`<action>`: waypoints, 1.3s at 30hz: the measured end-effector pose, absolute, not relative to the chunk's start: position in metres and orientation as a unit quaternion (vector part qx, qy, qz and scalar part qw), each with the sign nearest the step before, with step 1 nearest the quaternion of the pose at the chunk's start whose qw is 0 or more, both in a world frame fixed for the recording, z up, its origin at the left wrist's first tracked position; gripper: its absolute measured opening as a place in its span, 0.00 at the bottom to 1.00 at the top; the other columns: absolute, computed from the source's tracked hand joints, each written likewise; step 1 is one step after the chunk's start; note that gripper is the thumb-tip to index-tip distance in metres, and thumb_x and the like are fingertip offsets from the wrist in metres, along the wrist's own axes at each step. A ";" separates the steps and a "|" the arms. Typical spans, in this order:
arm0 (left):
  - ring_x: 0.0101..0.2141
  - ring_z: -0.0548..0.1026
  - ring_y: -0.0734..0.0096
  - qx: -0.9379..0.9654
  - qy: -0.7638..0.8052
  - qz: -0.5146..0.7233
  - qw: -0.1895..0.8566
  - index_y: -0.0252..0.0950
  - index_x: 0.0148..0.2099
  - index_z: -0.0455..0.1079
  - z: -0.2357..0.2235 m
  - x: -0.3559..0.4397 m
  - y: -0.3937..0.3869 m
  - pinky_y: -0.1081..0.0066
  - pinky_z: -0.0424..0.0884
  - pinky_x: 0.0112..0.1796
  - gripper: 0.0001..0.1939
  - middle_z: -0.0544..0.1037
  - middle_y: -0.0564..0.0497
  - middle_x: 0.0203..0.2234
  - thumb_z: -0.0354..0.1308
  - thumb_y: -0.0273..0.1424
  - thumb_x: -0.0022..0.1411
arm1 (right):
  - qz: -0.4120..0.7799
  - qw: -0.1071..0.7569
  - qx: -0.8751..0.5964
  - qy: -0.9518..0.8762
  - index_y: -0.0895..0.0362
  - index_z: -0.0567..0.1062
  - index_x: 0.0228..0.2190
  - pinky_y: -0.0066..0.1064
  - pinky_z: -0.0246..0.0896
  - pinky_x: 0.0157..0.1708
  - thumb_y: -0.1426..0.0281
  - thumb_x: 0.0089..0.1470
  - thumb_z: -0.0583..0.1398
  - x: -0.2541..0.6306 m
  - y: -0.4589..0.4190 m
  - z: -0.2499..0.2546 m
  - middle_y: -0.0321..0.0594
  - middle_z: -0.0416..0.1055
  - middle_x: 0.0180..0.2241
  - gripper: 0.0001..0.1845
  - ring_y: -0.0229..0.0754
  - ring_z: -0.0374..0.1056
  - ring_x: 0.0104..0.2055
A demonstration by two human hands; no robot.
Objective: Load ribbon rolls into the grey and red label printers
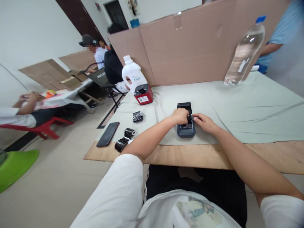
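Observation:
A small dark blue label printer (186, 130) lies on the pale cloth with its black lid (184, 106) flipped up. My left hand (180, 116) is curled over the open compartment, fingers closed on a black roll inside it. From the other side, my right hand (204, 122) pinches the same roll with its fingertips. What exactly sits in the compartment is mostly hidden by my fingers.
A black roll with loose tape (123, 140), a phone (108, 134) and a wrapped roll (137, 116) lie at left. A red printer (143, 95), white jug (133, 75) and water bottle (244, 52) stand by the cardboard wall (190, 47). Other people sit at left and back right.

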State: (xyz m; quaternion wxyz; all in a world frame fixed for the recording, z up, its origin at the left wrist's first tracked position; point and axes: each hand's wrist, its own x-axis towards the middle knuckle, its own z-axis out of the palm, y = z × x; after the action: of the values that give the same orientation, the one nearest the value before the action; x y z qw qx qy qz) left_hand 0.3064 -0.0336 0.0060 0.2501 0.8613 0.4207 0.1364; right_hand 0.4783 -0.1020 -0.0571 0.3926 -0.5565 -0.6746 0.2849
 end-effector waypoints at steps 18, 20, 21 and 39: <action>0.35 0.71 0.60 0.905 0.342 0.106 0.230 0.39 0.29 0.77 0.026 0.282 -0.041 0.67 0.65 0.43 0.12 0.75 0.51 0.24 0.64 0.18 0.39 | 0.291 0.408 -0.548 -0.669 0.54 0.76 0.44 0.46 0.68 0.50 0.59 0.56 0.58 0.478 -0.102 -0.059 0.43 0.77 0.44 0.17 0.46 0.73 0.44; 0.34 0.71 0.62 0.901 0.352 0.115 0.226 0.38 0.30 0.76 0.025 0.279 -0.042 0.67 0.66 0.42 0.12 0.75 0.51 0.25 0.64 0.19 0.39 | 0.298 0.407 -0.545 -0.669 0.54 0.76 0.44 0.47 0.67 0.50 0.58 0.56 0.58 0.480 -0.101 -0.060 0.43 0.77 0.44 0.18 0.46 0.73 0.44; 0.33 0.72 0.63 0.898 0.358 0.125 0.225 0.38 0.32 0.76 0.023 0.277 -0.043 0.67 0.67 0.41 0.13 0.76 0.52 0.26 0.64 0.20 0.40 | 0.301 0.404 -0.542 -0.672 0.54 0.76 0.43 0.47 0.67 0.50 0.57 0.56 0.58 0.480 -0.101 -0.061 0.44 0.77 0.43 0.18 0.46 0.73 0.44; 0.43 0.72 0.61 0.863 0.359 0.232 0.269 0.36 0.38 0.74 -0.007 0.273 -0.043 0.63 0.66 0.51 0.16 0.74 0.48 0.37 0.62 0.18 0.45 | 0.290 0.353 -0.502 -0.735 0.56 0.63 0.60 0.51 0.64 0.54 0.43 0.51 0.57 0.474 -0.103 -0.064 0.53 0.64 0.58 0.43 0.55 0.68 0.52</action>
State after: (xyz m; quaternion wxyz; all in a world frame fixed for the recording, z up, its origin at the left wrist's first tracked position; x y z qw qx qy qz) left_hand 0.2733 -0.0427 -0.0074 0.2688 0.8630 0.3592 0.2322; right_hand 0.4739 -0.1031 -0.0643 0.3526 -0.5021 -0.7345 0.2899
